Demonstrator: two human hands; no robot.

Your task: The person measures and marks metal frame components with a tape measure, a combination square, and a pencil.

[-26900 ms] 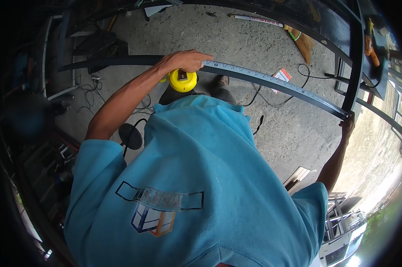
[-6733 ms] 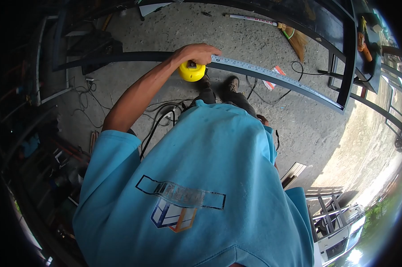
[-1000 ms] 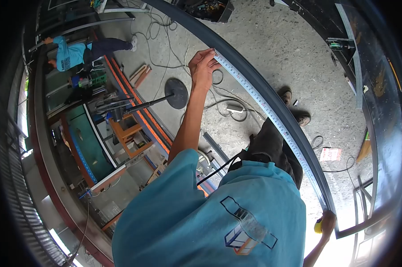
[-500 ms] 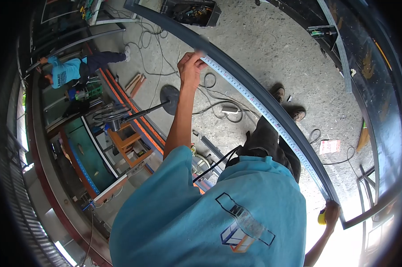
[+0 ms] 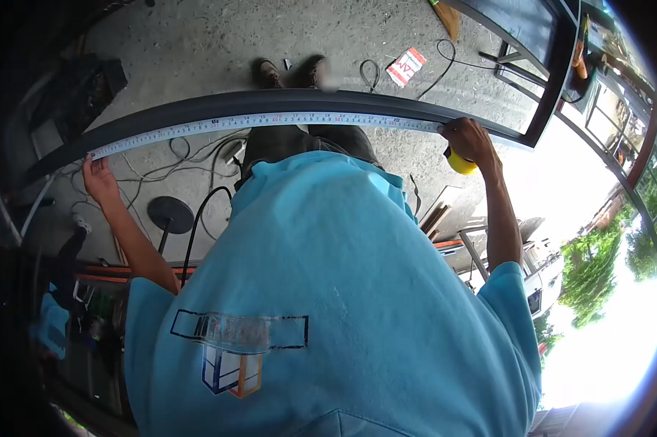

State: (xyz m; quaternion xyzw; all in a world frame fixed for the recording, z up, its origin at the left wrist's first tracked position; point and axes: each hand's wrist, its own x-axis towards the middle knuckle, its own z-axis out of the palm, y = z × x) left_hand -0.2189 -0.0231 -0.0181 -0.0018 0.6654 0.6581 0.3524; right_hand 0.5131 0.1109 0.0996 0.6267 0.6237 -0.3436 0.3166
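1. Head camera: the left hand [image 5: 101, 180] is at the left, its fingers partly curled and fingertips at the free end of the long measuring blade [image 5: 277, 119]. Whether they pinch it or only press it cannot be told.
2. The right hand [image 5: 474, 143] is mostly closed, fingers bent around the yellow tape case [image 5: 461, 162], which shows below the palm. The blade runs out from this hand.
3. Between the two hands, the blade stretches along the body-side edge of a dark frame bar [image 5: 285, 100], its numbered face visible. Both curve in the wide-angle view.
4. Just beyond the right hand, the bar meets a dark crosspiece [image 5: 552, 102] at a corner. Its other end fades into shadow at the left.
5. Past the bar, two shoes [image 5: 268, 73] stand on the concrete floor [image 5: 197, 44]. To their right lie a red-and-white paper [image 5: 405, 67] and thin looped cable; broom bristles [image 5: 448, 20] show at the top edge.
6. A dark bin [image 5: 88, 95] sits beyond the bar at the left. Nearer the body are tangled cables [image 5: 213, 154] and a round black base [image 5: 170, 214] with a pole.
7. At the far left, a second person [image 5: 54, 324] in a blue top is partly visible in shadow, well apart from the bar.
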